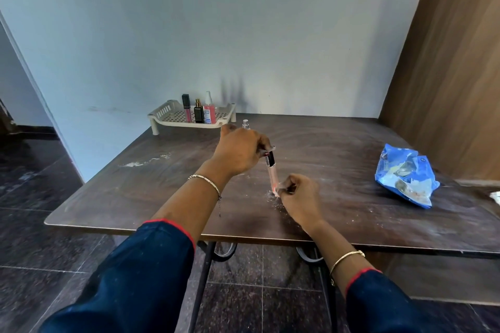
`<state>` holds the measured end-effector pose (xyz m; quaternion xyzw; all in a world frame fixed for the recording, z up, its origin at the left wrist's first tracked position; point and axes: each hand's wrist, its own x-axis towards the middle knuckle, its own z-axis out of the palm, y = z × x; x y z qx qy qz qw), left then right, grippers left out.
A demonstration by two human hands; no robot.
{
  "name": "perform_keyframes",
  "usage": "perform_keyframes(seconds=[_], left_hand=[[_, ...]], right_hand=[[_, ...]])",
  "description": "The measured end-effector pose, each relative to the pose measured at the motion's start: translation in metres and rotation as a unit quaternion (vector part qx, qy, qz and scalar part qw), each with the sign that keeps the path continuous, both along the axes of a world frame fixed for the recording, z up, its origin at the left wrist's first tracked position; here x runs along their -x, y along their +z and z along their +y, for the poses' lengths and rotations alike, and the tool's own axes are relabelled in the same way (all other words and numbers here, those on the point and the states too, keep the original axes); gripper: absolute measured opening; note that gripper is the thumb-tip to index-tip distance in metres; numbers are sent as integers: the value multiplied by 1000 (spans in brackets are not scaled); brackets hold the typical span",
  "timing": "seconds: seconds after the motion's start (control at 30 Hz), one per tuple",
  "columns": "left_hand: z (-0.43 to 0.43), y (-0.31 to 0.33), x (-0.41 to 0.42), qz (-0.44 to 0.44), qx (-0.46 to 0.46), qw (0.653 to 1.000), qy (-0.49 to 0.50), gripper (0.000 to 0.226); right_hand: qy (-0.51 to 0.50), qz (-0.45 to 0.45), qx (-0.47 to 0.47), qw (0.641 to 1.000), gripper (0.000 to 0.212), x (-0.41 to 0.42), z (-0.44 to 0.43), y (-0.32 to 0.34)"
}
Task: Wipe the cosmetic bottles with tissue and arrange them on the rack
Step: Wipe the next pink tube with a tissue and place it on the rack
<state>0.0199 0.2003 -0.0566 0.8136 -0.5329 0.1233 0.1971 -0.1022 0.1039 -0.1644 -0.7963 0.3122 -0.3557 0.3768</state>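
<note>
One pink gloss tube (272,170), tilted over the table's middle: left hand (238,151) curled round its black cap, right hand (300,194) pinching the lower tip. Three bottles (199,113) stand on the rack (165,113) at the far edge. One clear bottle (245,124) sits just behind the left hand, one blue packet (405,176) off right. Dusty dark wooden table (135,184), pale wall, dark tiled floor.

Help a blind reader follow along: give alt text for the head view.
The left hand grips the black cap of a slim pink tube while the right hand pinches its lower end, over a dark table. Three bottles stand on a rack at the back.
</note>
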Motion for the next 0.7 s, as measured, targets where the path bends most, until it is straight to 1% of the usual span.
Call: perform_keyframes(seconds=[0.07,0.13,0.27,0.33,0.4,0.5,0.57,0.63,0.7], left_hand=[[-2,0,3,0,4,1000,-9,16],[-4,-1,7,0,6,1000,-10,15],[-11,2,12,-16,-9,1000,-3,15],[-10,3,13,-19,-10,1000,-2,15],[-8,3,13,-26,-8,1000,1,16],[-3,4,10,-25,-11,1000,3,17],[-1,4,11,-24,-7,1000,-2,18],[-2,5,11,-26,-8,1000,-6,18],[-4,3,12,-21,-8,1000,-8,16]], right_hand=[[5,31,-1,1000,25,1,-2,4],[-1,29,-9,1000,28,0,-1,16],[-30,-64,-4,998,33,-5,2,42],[-33,-83,0,996,32,-6,5,41],[-30,-56,2,998,26,-5,6,31],[-19,32,9,999,16,-1,4,15],[-12,49,-3,999,14,2,2,15],[-18,32,-8,999,17,0,3,23],[-18,-37,-30,999,25,-3,9,38]])
